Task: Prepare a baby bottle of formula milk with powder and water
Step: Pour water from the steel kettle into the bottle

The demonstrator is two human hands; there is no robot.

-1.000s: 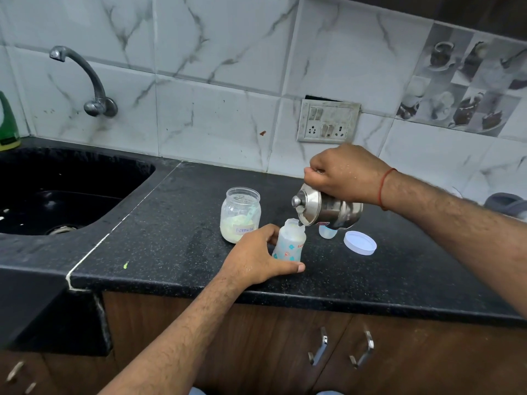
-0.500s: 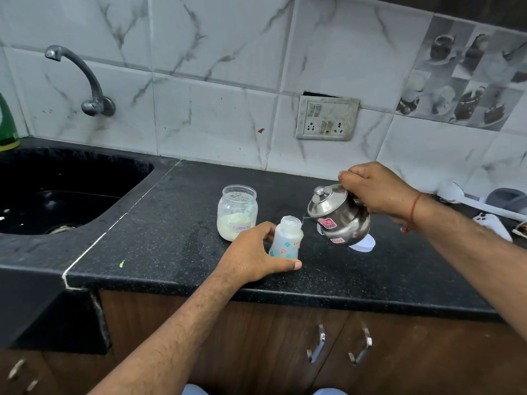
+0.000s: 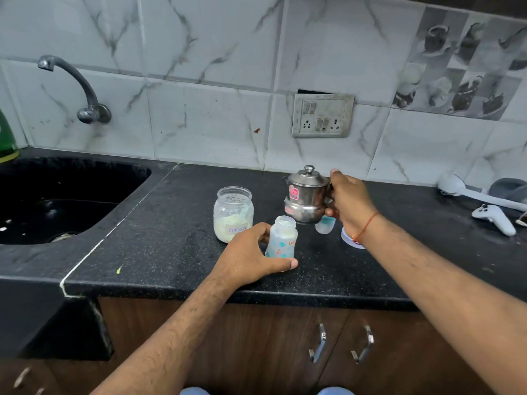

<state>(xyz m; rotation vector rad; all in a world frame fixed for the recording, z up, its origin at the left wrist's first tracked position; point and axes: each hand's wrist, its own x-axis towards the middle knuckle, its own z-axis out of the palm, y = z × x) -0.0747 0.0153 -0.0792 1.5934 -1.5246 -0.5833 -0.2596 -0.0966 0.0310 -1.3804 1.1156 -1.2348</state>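
Observation:
A small open baby bottle with coloured prints stands near the front edge of the black counter. My left hand curls around its lower part. My right hand grips the handle of a steel kettle, lid on, held upright behind the bottle. Left of the bottle stands an open clear jar labelled formula, holding pale powder. Behind the kettle the bottle's clear cap peeks out, and a white lid lies partly hidden by my right wrist.
A black sink with a wall tap lies to the left, a green bottle at its far corner. A socket plate is on the tiled wall. White objects lie at the far right. Cabinet handles are below.
My right hand has tipped the kettle back from pouring over the bottle to upright and drawn it away toward the wall. My left hand stays on the bottle.

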